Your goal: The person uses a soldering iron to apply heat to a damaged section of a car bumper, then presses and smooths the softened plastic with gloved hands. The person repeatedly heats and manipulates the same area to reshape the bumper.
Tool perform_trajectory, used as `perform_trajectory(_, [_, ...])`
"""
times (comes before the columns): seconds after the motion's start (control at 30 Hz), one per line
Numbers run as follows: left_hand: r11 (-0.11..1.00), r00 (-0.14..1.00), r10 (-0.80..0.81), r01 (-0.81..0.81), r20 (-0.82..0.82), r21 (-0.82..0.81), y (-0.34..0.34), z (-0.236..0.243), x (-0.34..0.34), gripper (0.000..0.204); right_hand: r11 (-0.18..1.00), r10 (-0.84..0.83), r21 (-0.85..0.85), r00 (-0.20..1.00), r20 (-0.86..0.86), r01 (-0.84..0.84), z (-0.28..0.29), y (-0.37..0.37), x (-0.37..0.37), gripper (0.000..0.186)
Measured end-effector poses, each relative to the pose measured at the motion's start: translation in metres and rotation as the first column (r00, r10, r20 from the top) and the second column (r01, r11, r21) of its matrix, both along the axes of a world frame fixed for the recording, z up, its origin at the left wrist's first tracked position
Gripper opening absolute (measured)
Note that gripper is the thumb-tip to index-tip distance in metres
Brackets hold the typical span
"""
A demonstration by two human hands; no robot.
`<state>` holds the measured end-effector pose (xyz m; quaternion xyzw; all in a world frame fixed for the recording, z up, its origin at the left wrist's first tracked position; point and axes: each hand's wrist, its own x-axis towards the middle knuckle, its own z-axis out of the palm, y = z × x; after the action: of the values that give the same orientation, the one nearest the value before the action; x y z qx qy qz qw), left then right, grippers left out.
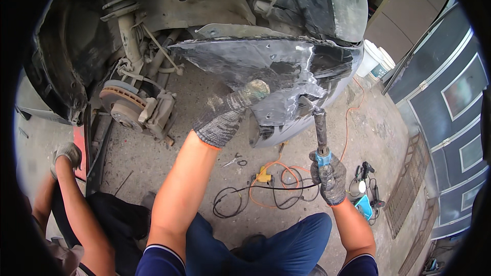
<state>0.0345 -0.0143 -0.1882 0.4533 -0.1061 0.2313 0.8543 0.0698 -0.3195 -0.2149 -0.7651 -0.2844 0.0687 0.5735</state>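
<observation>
My right hand (330, 178), in a dark grey knit glove, is closed around a hot-air welding gun (321, 134) with a blue collar, a long dark barrel and a trailing black cable. Its tip sits close to a jagged, pale crack (310, 77) in a scuffed black-and-grey bumper (240, 56). My left hand (230, 110), also gloved, lies with its fingers stretched along the bumper, left of the crack. Its fingertips look pale and worn, and its underside is hidden. The bumper stands out in front of the car's exposed wheel well.
A rusty brake disc (123, 105) and a spring strut (123, 36) show at left. Another person's gloved hand (67, 156) rests by a red bar. Tangled cables with a yellow connector (263, 175) and scissors (234, 161) lie on the floor. White buckets (372, 57) stand far right.
</observation>
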Motion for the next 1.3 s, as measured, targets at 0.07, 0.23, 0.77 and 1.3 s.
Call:
perform_trajectory(0.07, [0.999, 0.999, -0.041, 0.042, 0.017, -0.033, 0.004, -0.006, 0.005, 0.046, 0.998, 0.025, -0.059, 1.0, 0.013, -0.024, 0.001, -0.007, 0.005, 0.064])
perform_trajectory(0.23, [0.986, 0.989, -0.144, 0.147, 0.036, -0.081, 0.016, -0.022, 0.018, 0.045, 0.993, 0.029, -0.116, 1.0, 0.0, -0.029, 0.004, -0.018, 0.014, 0.061])
perform_trajectory(0.77, [0.975, 0.993, -0.113, 0.118, 0.036, -0.186, 0.025, -0.024, 0.045, 0.036, 0.958, 0.139, -0.273, 0.978, 0.155, -0.092, 0.023, -0.018, 0.044, 0.049])
perform_trajectory(1.3, [0.988, 0.999, 0.05, -0.05, 0.002, 0.147, 0.029, -0.026, 0.047, 0.093, 0.95, 0.221, -0.278, 0.934, 0.281, -0.141, 0.029, -0.003, 0.053, 0.038])
